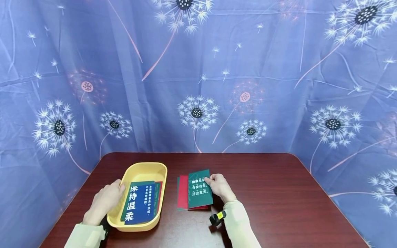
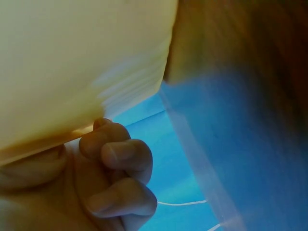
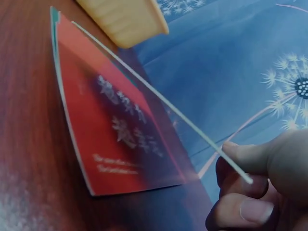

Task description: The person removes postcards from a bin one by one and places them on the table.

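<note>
My left hand (image 1: 105, 200) grips the left rim of a yellow plastic basin (image 1: 145, 167); in the left wrist view its fingers curl at the rim beside the pale wall. Inside the basin lie a blue card (image 1: 140, 206) with white characters, a green card (image 1: 131, 187) under it and a red one at the right. Between thumb and fingers my right hand (image 1: 221, 187) pinches the right edge of a green card (image 1: 200, 198) with white characters. That card is tilted up over a red card (image 3: 115, 125), which lies on the table with a green edge showing beneath.
The dark red-brown wooden table (image 1: 279, 199) extends to the right of the cards. A blue curtain (image 1: 273, 69) with dandelion prints hangs behind and along the sides. On the right wrist sits a black device (image 1: 217, 218) with a yellow label.
</note>
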`<act>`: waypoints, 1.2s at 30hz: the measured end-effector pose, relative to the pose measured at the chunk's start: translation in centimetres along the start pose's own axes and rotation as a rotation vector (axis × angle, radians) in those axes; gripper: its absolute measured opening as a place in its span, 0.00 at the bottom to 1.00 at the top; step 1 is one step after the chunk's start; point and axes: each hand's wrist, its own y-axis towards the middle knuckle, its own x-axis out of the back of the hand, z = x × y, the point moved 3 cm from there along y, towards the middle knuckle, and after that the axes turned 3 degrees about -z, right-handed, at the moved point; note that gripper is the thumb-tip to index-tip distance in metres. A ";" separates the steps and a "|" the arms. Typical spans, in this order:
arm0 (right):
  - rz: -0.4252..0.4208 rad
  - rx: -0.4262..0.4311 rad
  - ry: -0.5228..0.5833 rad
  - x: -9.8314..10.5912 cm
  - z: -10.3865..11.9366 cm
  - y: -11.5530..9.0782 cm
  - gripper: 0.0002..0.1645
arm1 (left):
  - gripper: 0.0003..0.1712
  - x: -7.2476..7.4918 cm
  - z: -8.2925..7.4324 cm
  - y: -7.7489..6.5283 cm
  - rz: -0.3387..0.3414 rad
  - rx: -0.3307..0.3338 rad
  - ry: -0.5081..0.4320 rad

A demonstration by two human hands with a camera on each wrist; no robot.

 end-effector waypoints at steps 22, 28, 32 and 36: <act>-0.092 0.004 -0.299 -1.2 -0.4 0.2 0.32 | 0.18 0.2 -0.2 -0.4 -0.006 0.004 -0.003; -0.104 0.007 -0.439 -1.3 0.0 0.2 0.30 | 0.18 0.1 -0.2 -0.1 -0.007 -0.003 0.000; -0.087 -0.010 -0.490 -1.5 0.0 0.3 0.28 | 0.18 -0.1 0.0 -0.1 -0.005 -0.002 -0.001; -0.087 -0.008 -0.518 -1.6 0.2 0.4 0.24 | 0.18 -0.1 0.0 0.0 -0.010 -0.009 -0.002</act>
